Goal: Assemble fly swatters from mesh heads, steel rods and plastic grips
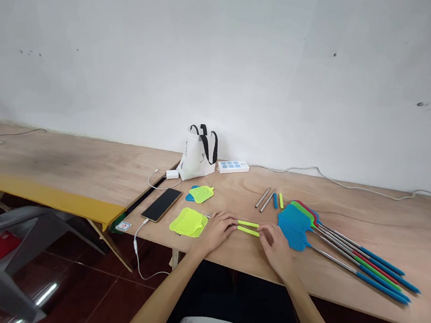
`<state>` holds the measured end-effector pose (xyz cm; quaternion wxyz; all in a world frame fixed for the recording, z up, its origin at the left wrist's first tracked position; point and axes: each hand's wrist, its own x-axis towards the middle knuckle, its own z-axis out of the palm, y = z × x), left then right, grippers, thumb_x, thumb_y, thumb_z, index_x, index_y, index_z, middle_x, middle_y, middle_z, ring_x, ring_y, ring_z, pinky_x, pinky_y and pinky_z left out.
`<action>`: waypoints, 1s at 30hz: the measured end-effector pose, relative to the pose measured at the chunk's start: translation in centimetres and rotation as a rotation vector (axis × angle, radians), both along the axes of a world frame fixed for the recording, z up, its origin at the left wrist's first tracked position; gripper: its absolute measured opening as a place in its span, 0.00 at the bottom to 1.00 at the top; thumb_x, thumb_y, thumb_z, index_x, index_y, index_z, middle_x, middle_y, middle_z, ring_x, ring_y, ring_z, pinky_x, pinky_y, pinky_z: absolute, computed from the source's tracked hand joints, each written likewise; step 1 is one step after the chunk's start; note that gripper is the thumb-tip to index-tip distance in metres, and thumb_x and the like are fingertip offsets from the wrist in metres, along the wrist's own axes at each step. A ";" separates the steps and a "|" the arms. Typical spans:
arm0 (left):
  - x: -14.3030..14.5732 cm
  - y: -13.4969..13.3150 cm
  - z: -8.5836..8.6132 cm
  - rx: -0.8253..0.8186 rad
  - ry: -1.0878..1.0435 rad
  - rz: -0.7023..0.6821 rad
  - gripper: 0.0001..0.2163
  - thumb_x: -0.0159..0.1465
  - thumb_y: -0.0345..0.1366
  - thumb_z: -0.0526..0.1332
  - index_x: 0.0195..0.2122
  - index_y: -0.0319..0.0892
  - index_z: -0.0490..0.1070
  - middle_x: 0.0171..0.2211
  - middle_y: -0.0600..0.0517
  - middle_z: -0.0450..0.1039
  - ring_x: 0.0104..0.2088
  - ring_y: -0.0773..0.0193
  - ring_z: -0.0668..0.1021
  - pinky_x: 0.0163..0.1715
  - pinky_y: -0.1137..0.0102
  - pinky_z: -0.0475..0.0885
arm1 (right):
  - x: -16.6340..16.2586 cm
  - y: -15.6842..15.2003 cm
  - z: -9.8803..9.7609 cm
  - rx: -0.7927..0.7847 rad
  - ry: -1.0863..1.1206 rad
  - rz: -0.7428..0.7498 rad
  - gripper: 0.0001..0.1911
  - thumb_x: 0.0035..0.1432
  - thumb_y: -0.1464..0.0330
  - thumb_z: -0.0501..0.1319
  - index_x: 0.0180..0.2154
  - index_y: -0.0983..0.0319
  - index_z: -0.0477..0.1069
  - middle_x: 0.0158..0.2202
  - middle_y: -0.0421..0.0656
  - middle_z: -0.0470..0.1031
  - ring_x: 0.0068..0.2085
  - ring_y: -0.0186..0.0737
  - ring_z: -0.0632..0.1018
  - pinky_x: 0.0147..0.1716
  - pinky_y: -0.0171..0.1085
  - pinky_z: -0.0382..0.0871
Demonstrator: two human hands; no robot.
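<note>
My left hand (219,229) rests on the wooden table (344,257) with fingers curled over the near ends of two yellow-green handle sleeves (249,227). At their far ends, my right hand (276,245) pinches them. A thin metal rod pokes out left of my left hand toward a yellow-green swatter head (189,222). Another yellow-green head on a blue one (200,194) lies farther back.
Several finished swatters (345,247) with blue, green and red handles fan out at the right. Loose metal rods and short sleeves (270,199) lie behind. A phone (161,204) on a cable, a white tote bag (200,153) and a power strip (232,167) are near the wall.
</note>
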<state>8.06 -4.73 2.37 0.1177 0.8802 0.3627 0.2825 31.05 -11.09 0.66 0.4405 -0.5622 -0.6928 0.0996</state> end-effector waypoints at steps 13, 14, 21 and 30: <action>0.0 -0.2 0.3 0.004 -0.004 0.039 0.08 0.72 0.41 0.60 0.45 0.48 0.78 0.50 0.53 0.78 0.53 0.58 0.76 0.55 0.60 0.64 | 0.1 0.1 -1.1 -0.019 -0.203 -0.005 0.15 0.61 0.73 0.51 0.36 0.55 0.76 0.56 0.45 0.75 0.56 0.49 0.74 0.53 0.53 0.67; 0.0 -0.2 0.2 0.004 -0.004 0.048 0.08 0.72 0.41 0.60 0.45 0.48 0.78 0.50 0.53 0.77 0.53 0.58 0.76 0.55 0.60 0.64 | 0.1 0.1 -1.1 -0.019 -0.204 -0.009 0.15 0.60 0.73 0.51 0.37 0.55 0.76 0.57 0.45 0.74 0.56 0.49 0.73 0.54 0.53 0.67; -0.2 -0.2 0.7 0.024 -0.036 0.136 0.10 0.73 0.40 0.57 0.42 0.47 0.78 0.47 0.52 0.78 0.50 0.58 0.77 0.54 0.59 0.65 | 0.1 0.1 -1.3 -0.016 -0.213 -0.027 0.17 0.57 0.76 0.51 0.36 0.55 0.76 0.58 0.44 0.73 0.58 0.49 0.72 0.54 0.53 0.67; -3.2 1.0 2.0 -0.057 -0.090 0.180 0.10 0.70 0.40 0.59 0.34 0.45 0.76 0.39 0.50 0.78 0.43 0.57 0.77 0.46 0.62 0.71 | -0.1 0.0 -0.9 -0.024 -0.236 -0.033 0.17 0.58 0.77 0.50 0.36 0.55 0.75 0.58 0.44 0.74 0.57 0.49 0.73 0.52 0.51 0.67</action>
